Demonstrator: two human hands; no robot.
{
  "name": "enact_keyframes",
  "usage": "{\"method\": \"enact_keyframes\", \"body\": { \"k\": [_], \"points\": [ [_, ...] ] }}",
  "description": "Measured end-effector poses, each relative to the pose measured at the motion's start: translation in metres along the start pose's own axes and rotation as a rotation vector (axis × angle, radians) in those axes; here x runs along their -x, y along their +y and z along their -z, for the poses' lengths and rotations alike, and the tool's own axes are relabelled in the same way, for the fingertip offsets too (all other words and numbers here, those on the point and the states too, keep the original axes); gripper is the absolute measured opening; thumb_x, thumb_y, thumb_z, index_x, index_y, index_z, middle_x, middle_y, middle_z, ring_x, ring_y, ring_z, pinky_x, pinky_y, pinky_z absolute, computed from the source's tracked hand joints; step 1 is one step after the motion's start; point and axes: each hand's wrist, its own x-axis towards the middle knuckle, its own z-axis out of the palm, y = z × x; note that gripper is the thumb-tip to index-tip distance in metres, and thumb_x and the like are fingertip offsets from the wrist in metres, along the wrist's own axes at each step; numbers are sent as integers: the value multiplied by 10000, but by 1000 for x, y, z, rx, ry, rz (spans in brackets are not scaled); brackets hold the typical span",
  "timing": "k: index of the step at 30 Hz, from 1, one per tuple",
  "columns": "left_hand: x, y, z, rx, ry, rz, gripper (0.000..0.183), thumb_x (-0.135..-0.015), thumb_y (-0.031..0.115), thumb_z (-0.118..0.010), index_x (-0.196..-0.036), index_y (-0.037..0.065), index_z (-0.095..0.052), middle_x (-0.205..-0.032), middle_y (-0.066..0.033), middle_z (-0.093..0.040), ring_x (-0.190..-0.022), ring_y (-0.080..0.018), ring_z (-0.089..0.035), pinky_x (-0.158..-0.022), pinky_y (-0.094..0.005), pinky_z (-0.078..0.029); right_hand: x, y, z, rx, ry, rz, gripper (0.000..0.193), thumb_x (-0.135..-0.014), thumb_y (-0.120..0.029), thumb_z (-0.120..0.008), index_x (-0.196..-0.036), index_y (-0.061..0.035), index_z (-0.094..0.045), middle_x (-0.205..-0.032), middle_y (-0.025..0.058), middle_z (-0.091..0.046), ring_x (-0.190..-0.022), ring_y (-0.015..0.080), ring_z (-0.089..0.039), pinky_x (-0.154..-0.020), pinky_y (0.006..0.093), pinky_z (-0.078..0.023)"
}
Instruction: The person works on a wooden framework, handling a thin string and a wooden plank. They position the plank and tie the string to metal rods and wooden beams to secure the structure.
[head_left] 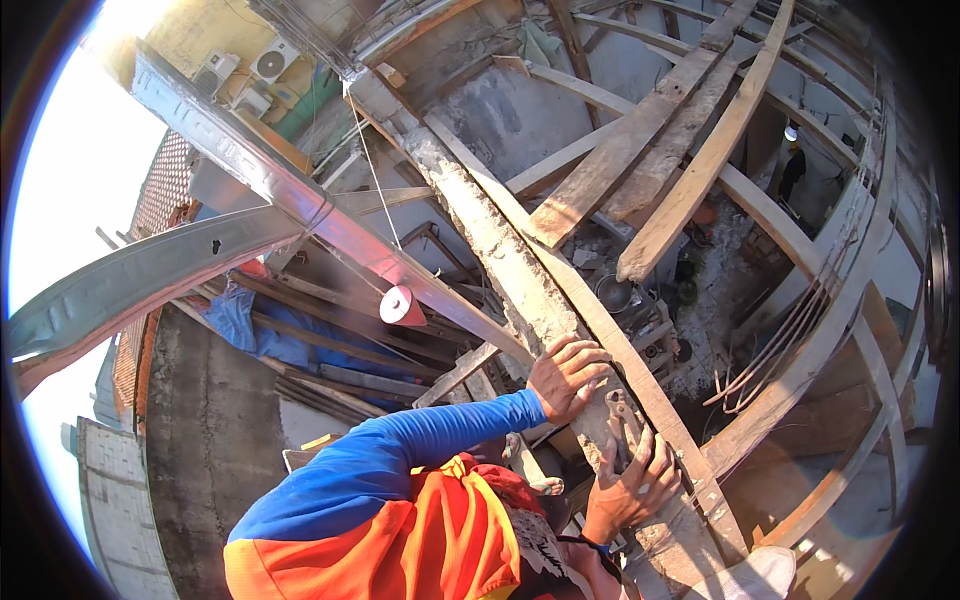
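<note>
The rough concrete top of a narrow wall runs diagonally under my hands, with a long timber along its right side. My left hand lies across the wall top, fingers stretched over it and slightly bent. Lower down, my right hand rests on the same wall with thumb and fingers apart. Between the hands lies a worn metal hand tool like pincers, close to the right fingertips; its lower part is partly hidden. No object shows in either hand.
A shiny metal channel beam meets the wall from the upper left, with another metal beam joining it. A red and white cone is near a string. Loose planks span a deep drop to a debris-strewn floor; bent rods stick out right.
</note>
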Motion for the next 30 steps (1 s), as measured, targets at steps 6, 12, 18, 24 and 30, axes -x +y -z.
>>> {"method": "enact_keyframes", "body": {
  "k": [6, 12, 18, 24, 30],
  "points": [
    [-1, 2, 3, 7, 3, 2, 360, -795, 90, -583, -1153, 113, -611, -1258, -70, -600, -1247, -273, -530, -1109, -497, -348, 1, 2, -4, 1, -7, -12, 476, -911, -452, -678, -1282, -165, -601, -1262, 44, -597, -1151, 289, -583, -988, 526, -452],
    [-2, 2, 3, -6, 4, 1, 383, -770, 88, -603, -1151, 117, -622, -1256, -64, -604, -1241, -278, -534, -1104, -489, -355, 2, 0, -2, -4, -42, -42, 512, -871, -468, -720, -1276, -176, -604, -1271, 34, -596, -1149, 288, -579, -996, 529, -447],
    [-1, 1, -1, 1, 42, 7, 440, -699, 72, -630, -1134, 140, -638, -1263, -52, -625, -1229, -278, -567, -1080, -498, -403, 0, 0, -1, -30, -30, -47, 559, -835, -459, -769, -1287, -178, -599, -1281, 31, -593, -1154, 285, -575, -1005, 527, -444],
    [-1, 1, -2, 1, 47, 4, 445, -697, 77, -625, -1136, 144, -643, -1262, -60, -628, -1223, -281, -572, -1063, -490, -404, -1, 0, -1, -40, -12, -40, 539, -849, -460, -756, -1282, -176, -608, -1280, 39, -591, -1161, 285, -574, -1019, 528, -439],
    [-1, -1, -2, -4, 45, -2, 449, -696, 95, -626, -1142, 146, -644, -1263, -58, -628, -1226, -282, -571, -1066, -493, -402, 0, 1, -3, -51, -19, -47, 515, -869, -468, -730, -1275, -172, -615, -1273, 46, -592, -1153, 290, -574, -1025, 536, -435]
  ]
}}
